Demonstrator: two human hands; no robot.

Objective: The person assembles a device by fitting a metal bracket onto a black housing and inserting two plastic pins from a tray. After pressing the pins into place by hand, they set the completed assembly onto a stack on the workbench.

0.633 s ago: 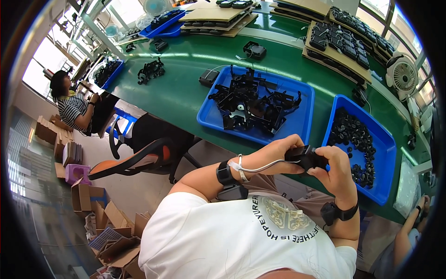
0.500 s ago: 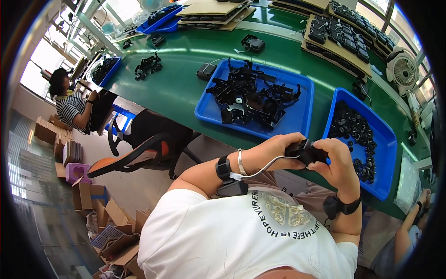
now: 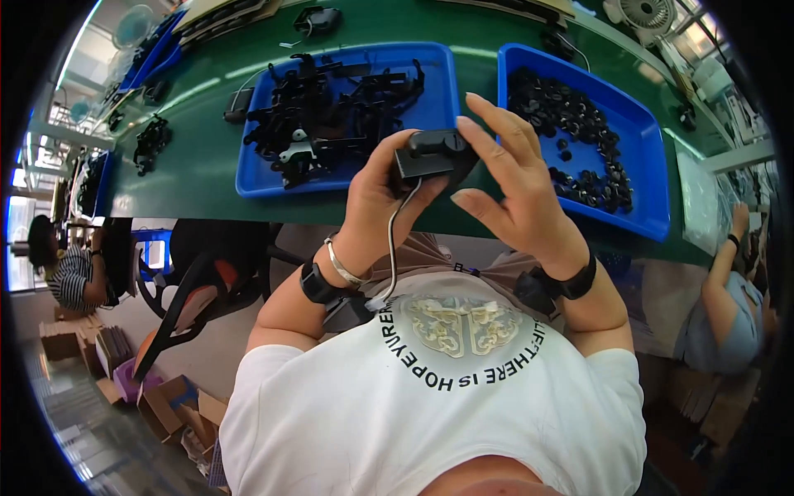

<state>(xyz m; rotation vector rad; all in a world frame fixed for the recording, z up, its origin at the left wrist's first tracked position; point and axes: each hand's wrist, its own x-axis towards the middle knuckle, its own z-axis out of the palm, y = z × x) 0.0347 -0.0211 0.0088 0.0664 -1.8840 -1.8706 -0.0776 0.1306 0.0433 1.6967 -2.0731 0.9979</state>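
The left grip (image 3: 374, 188) is closed around a black boxy device (image 3: 425, 155), thumb and fingers at its left and lower sides; the right grip (image 3: 523, 188) is open, fingers spread beside the device's right side, and whether a fingertip touches it I cannot tell. The device is held up in front of the chest, tilted, overlapping the near right corner of the left tray in view. Largest around them is the green tabletop (image 3: 197, 175), reaching from side to side. A dark office chair (image 3: 207, 269) stands at its near edge, to the left. On the tabletop lie two blue trays side by side: the left tray (image 3: 439, 87) bears a tangled heap of black frames (image 3: 335, 107), the right tray (image 3: 656, 192) many small round black parts (image 3: 571, 116), some lying loose toward its middle. A separate black cluster (image 3: 151, 146) sits well left of the trays. Just beside the left tray's left wall is a black box (image 3: 239, 105) with a thin lead. Among the frames shows a pale grey piece (image 3: 298, 150). A grey-white cable (image 3: 391, 236) hangs from the held device toward the left wrist.
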